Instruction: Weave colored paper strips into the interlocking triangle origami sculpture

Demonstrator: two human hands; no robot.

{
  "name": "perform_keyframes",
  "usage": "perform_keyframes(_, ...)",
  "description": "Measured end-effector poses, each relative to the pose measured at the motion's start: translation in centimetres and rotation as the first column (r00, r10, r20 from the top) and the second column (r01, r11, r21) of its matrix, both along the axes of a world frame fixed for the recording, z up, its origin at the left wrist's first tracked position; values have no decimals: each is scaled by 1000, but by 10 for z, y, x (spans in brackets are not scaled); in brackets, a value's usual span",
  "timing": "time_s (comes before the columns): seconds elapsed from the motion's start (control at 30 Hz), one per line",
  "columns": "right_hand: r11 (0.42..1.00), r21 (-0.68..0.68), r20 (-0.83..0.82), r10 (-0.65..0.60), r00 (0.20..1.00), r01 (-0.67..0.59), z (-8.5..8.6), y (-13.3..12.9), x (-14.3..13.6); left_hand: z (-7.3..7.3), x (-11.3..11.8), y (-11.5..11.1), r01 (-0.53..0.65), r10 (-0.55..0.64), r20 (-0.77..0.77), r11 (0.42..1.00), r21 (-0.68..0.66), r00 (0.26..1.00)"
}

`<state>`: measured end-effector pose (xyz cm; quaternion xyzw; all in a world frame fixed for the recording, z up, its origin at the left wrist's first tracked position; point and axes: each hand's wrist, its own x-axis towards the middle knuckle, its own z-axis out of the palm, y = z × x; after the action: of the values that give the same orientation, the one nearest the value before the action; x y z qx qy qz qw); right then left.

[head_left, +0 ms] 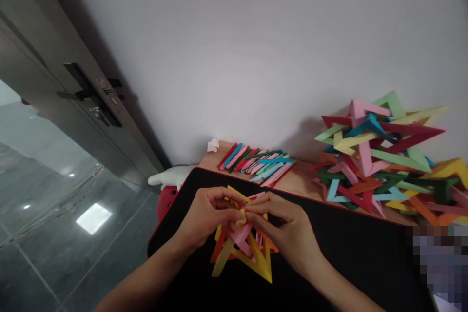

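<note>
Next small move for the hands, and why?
Probably press the pale-yellow paper fold flatter: it looks curled up where the left hand and right hand meet at the multicoloured paper star.

A plain pale-grey wall [219, 48] rises behind the wood-topped counter [305, 183], which is largely covered by a black mat [351, 248] with red edging. At left, a grey door [54, 44] with a black lever handle [78, 93] stands open over dark grey floor tiles [91, 268], where a squarish patch of light [93, 218] gleams between pale joints [36, 273]
</note>
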<state>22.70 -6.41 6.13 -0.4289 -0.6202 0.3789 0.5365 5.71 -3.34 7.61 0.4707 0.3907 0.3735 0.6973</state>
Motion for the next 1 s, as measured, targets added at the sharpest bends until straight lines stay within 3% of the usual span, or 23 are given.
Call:
perform_keyframes(0.2, 994, -61, -12, 95, 995, -95, 1, 0, 4, -2, -2, -2, 4, -4, -6, 1000, 11, 1000)
perform_keyframes(0.37, 997, -55, -16, 59, 998, -60, 0, 0, 2, -1, -1, -3, 17, -17, -2, 1000, 22, 1000)
perform_keyframes(0.6, 998, 65, 77, -9, 997, 4, -2, -3, -1, -1, -3, -2, 30, -10, -94, 977, 213, 996)
perform_keyframes(0.8, 988, -150, 52, 36, 998, -28, -5, -3, 5, 3, -3, 0, 64, -49, -87, 983, 171, 995)
perform_keyframes(1.0, 987, -151, 57, 64, 996, -55, -6, -1, 6, 4, 0, 1, 63, -57, -51, 988, 137, 997)
